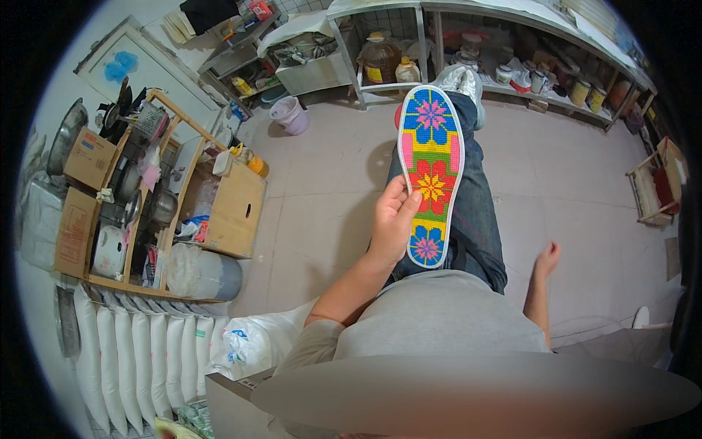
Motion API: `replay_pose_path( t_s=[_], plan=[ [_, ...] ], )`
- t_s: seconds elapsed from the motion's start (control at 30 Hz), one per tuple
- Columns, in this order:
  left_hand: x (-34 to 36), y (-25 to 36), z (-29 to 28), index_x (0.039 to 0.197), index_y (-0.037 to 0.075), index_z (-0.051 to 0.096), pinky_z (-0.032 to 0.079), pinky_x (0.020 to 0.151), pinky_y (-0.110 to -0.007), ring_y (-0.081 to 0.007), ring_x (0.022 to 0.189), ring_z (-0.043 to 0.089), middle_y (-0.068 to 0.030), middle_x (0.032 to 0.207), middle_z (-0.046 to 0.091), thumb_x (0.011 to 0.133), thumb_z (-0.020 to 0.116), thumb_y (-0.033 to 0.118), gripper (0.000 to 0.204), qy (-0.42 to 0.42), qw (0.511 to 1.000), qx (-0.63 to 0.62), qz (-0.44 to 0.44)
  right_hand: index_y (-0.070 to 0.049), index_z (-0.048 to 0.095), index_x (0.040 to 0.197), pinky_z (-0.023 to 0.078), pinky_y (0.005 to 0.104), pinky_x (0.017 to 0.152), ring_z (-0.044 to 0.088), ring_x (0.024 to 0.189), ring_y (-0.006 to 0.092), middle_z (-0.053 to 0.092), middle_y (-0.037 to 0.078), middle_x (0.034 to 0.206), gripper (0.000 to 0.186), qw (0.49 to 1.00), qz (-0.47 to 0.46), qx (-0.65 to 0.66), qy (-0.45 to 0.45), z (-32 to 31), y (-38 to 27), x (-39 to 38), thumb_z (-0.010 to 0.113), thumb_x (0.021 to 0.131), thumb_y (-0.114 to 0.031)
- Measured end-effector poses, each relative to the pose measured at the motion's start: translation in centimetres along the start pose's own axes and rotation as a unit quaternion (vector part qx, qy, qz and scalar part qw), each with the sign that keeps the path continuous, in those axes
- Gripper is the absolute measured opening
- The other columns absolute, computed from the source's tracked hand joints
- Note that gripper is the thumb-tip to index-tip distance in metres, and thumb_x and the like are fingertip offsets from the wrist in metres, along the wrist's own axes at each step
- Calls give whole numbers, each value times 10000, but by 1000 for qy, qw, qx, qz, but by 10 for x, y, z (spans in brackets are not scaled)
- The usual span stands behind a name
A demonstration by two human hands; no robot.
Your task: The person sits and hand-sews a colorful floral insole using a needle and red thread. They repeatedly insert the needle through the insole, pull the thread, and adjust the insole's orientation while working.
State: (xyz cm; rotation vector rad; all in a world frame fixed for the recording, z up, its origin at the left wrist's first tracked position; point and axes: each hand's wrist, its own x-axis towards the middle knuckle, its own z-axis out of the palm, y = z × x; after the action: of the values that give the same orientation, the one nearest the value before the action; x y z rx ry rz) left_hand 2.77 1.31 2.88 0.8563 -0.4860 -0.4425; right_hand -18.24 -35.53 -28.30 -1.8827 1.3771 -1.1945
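Observation:
My left hand (395,219) grips the edge of an embroidered insole (431,164), thumb on its patterned face. The insole stands lengthwise above my lap, its wider end away from me. It has a white border and bright flowers in blue, red, pink and yellow, with green bands. Out to the right, well apart from the insole, is my right hand (548,258). Its fingers are drawn together; whatever they may pinch is too small to make out. Beneath the insole are my legs in dark jeans (477,212).
A wooden rack (170,212) with pans and boxes stands at left, beside a lilac bucket (291,117). White sacks (150,358) line the lower left. Metal shelving (504,88) with jars runs along the far side. A small wooden stand (658,183) is at right.

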Motion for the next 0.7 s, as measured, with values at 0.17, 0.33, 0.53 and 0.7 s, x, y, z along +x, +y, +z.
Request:
replay_pose_path(
  t_s=[0.17,0.33,0.53,0.7],
  plan=[
    [4,-3,-11,1271,-36,385,467,565,-243,-131,585,551,-92,768,580,942,436,244,436,-119,981,-132,-83,-16,599,896,422,239,653,521,747,126,532,52,820,72,913,-185,303,-201,-2,-266,-40,550,857,-53],
    [5,-23,-18,1373,-38,240,365,402,-208,-117,423,441,-79,636,487,945,410,357,607,-233,882,-368,-178,-36,607,880,443,291,589,531,694,214,526,86,801,193,816,-432,298,-243,-63,-403,-89,641,711,50],
    [-5,-22,-16,1352,-27,300,362,396,-183,-82,410,424,-43,589,458,965,354,356,547,-213,885,-367,-192,-16,602,906,447,289,578,535,710,201,534,72,805,269,774,-547,270,-170,-69,-423,-103,696,656,14],
    [-2,-22,-12,1341,-7,334,351,384,-188,-81,399,403,-38,581,436,976,318,353,513,-202,886,-357,-216,5,599,933,456,287,586,539,712,198,533,75,822,326,767,-562,256,-173,-62,-418,-103,705,625,-6]
  ],
)
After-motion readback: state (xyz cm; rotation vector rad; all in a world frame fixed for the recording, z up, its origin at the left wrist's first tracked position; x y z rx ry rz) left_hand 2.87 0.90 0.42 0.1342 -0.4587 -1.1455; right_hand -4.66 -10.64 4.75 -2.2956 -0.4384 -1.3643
